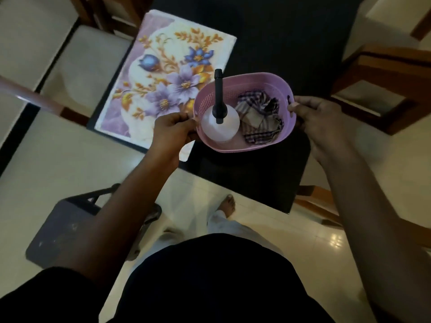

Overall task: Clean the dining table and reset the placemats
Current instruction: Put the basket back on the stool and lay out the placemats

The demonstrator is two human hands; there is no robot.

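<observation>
A pink perforated basket [254, 81] hangs over the near end of the black dining table [279, 43]. My left hand [172, 130] grips its left rim and my right hand [312, 113] grips its right handle. Inside stand a white spray bottle [220, 127] with a black nozzle and a crumpled checked cloth [258, 122]. A floral placemat [168, 75] with purple and blue flowers lies on the table to the left of the basket, its near corner hidden behind my left hand.
Wooden chairs with pale cushions stand left [77, 66] and right [377, 89] of the table. A grey plastic stool [63, 231] sits on the tiled floor at lower left. My foot [226, 203] is by the table's near edge.
</observation>
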